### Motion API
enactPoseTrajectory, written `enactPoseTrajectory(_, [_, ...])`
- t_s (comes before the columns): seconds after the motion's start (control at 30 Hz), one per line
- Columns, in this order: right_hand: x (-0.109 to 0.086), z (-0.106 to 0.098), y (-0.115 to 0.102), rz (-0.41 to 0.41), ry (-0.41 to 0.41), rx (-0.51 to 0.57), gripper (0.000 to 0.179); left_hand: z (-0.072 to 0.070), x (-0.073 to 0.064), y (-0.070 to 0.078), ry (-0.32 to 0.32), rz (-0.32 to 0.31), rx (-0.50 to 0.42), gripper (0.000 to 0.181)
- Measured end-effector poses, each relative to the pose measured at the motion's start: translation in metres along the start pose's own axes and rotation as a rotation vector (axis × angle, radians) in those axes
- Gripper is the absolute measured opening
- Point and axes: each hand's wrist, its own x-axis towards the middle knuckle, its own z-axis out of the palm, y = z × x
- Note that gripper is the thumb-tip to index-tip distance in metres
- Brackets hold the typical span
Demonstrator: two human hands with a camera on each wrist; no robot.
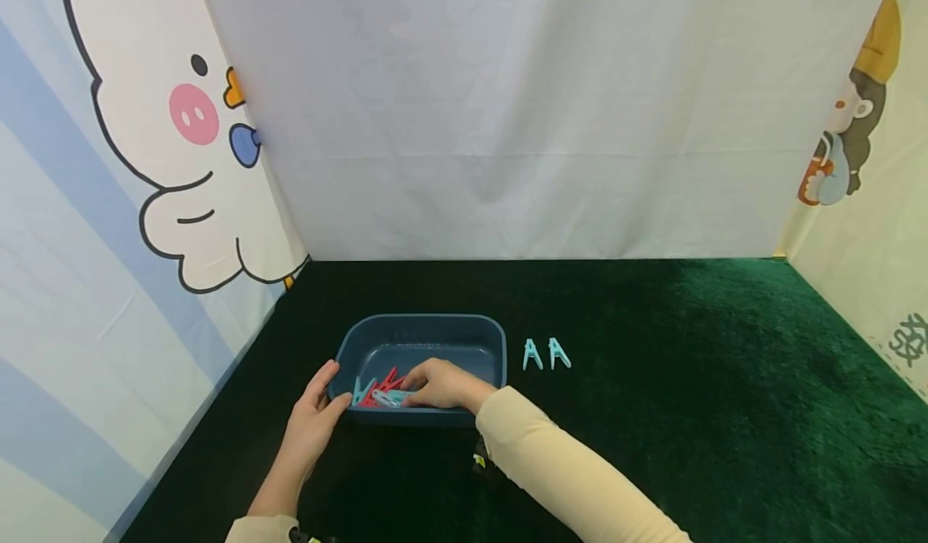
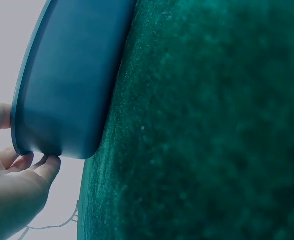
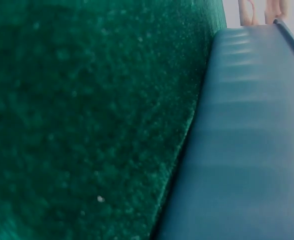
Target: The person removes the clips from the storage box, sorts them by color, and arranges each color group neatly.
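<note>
Two hands at blue bin [image 1: 464,335]: left hand [image 1: 310,424] grips its left near corner, thumb and fingers round it, right hand [image 1: 441,383] inside, fingers bent down at red clips [image 1: 392,383] and blue clips [image 1: 360,392] near left, can't tell if pinching any, two loose clips [image 1: 531,348] on green cloth [image 1: 689,414] right of bin.

The head view looks forward and down from above, far enough back to frame the whole blue plastic tub [image 1: 413,418] at lower centre. Both wrist views sit low, close and turned sideways; the left has the tub at upper left, the right looks along its wall at right. All share the green plush cloth [image 1: 689,382].
</note>
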Motion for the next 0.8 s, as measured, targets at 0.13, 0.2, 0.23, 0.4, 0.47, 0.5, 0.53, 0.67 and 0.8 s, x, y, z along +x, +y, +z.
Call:
enactPoseTrajectory(0.13, [-0.0002,0.0012,-0.0001,-0.011,0.012,0.002,0.017,-0.0001,-0.0004,0.0001,-0.001,0.002,0.0,0.054])
enactPoseTrajectory(0.2, [0.0001,0.0016,0.0007,-0.011,0.026,0.003,0.015,0.0001,-0.0006,0.0003,0.001,0.003,0.002,0.054])
enactPoseTrajectory(0.23, [0.0002,0.0017,0.0011,-0.015,0.033,0.002,0.014,0.0003,-0.0006,0.0004,0.003,0.003,0.004,0.054])
enactPoseTrajectory(0.4, [-0.0001,-0.0001,0.0037,-0.031,0.062,-0.014,0.013,0.0011,-0.001,0.0009,0.011,0.012,0.009,0.054])
enactPoseTrajectory(0.47, [-0.0011,-0.0013,0.0047,-0.034,0.071,-0.001,0.012,0.0009,-0.0011,0.0008,0.01,0.017,0.01,0.054])
enactPoseTrajectory(0.5, [-0.0017,-0.0019,0.0052,-0.033,0.076,0.01,0.012,0.0009,-0.001,0.0007,0.01,0.019,0.009,0.054])
enactPoseTrajectory(0.53, [-0.0022,-0.0025,0.0056,-0.033,0.081,0.025,0.011,0.0008,-0.001,0.0006,0.009,0.021,0.008,0.054])
enactPoseTrajectory(0.67, [-0.0053,-0.0047,0.0067,-0.016,0.11,0.072,0.011,0.0008,-0.0006,0.0007,0.006,0.019,0.01,0.054])
enactPoseTrajectory(0.8, [-0.0076,-0.0073,0.0081,0.003,0.148,0.118,0.012,0.001,-0.0004,0.0006,0.006,0.017,0.014,0.054])
